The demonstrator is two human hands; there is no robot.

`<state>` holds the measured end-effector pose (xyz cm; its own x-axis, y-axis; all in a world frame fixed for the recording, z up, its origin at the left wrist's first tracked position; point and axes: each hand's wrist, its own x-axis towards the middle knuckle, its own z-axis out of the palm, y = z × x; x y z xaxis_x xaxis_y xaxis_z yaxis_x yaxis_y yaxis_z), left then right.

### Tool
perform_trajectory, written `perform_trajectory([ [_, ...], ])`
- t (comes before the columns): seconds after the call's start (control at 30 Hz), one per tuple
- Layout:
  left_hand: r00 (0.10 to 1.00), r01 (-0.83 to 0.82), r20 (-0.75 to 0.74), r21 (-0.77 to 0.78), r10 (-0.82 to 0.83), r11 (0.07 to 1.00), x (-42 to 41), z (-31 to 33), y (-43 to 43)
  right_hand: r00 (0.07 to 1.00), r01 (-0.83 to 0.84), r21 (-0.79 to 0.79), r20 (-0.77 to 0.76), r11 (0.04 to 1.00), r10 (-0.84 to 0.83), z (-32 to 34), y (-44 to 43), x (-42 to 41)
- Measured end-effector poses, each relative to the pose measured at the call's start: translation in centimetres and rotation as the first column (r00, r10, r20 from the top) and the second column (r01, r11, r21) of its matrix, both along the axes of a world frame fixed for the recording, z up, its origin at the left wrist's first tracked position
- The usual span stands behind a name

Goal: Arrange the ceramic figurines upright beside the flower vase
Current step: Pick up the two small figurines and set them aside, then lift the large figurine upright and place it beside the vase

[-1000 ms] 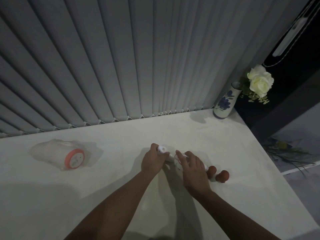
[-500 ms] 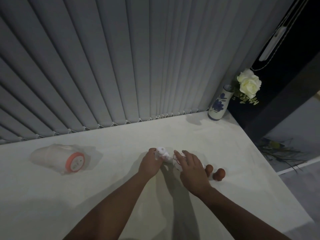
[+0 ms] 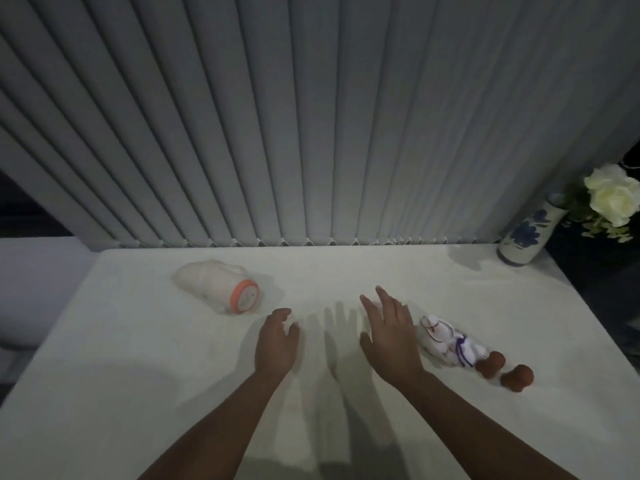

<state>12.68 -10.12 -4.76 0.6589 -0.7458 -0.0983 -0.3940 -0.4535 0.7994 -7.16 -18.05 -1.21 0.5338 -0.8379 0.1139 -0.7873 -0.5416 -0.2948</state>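
Note:
A white figurine with purple trim (image 3: 450,341) lies on its side on the white table (image 3: 381,271), just right of my right hand (image 3: 391,336). Two small brown figurines (image 3: 490,364) (image 3: 517,376) rest beside it further right. A larger white figurine with an orange-ringed base (image 3: 221,287) lies on its side at the left. The blue-flowered white vase (image 3: 528,235) holding white roses (image 3: 613,195) stands at the far right corner. My right hand hovers with fingers spread and holds nothing. My left hand (image 3: 277,341) is loosely curled over the table, and nothing shows in it.
Grey vertical blinds (image 3: 311,133) hang along the table's far edge. The table's right edge runs diagonally past the vase, with dark space beyond. A low grey surface (image 3: 34,289) lies off the left edge.
Both hands have let go of the white figurine, which now lies to the right of my right hand. The hands moved apart and leftward. The view has swung left.

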Motion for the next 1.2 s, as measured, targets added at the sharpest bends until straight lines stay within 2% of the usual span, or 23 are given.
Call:
perform_trajectory([
  [0.2,0.974,-0.184,0.125,-0.046,0.188,0.982,7.1,1.3,4.6,0.995,-0.103,0.099,0.008,0.990,0.102,0.5,1.6,7.5],
  [0.43,0.951,-0.295,0.083,-0.040,0.298,0.955,14.6,2.7,5.4,0.980,-0.198,0.176,0.059,0.964,0.191,1.6,2.5,16.6],
  [0.53,0.946,-0.323,-0.013,0.023,0.323,0.946,17.3,3.0,4.4,0.979,-0.201,0.230,0.069,0.952,0.190,1.8,2.5,20.1],
  [0.7,0.925,-0.291,-0.221,0.111,0.309,0.950,21.0,2.8,2.6,0.990,-0.096,0.395,0.132,0.914,0.047,1.7,2.7,25.1],
  [0.9,0.868,-0.291,-0.383,0.125,0.317,0.949,23.7,2.4,0.3,0.996,-0.025,0.442,0.085,0.897,-0.014,1.3,2.2,27.9],
  [1.07,0.724,-0.408,-0.541,0.166,0.429,0.898,24.8,1.7,-2.1,0.996,-0.020,0.418,0.082,0.908,-0.016,0.5,2.6,28.2],
  [1.2,0.614,-0.480,-0.619,0.200,0.490,0.854,24.5,1.8,-3.7,0.992,0.004,0.320,0.115,0.947,-0.043,-0.2,3.9,28.0],
])
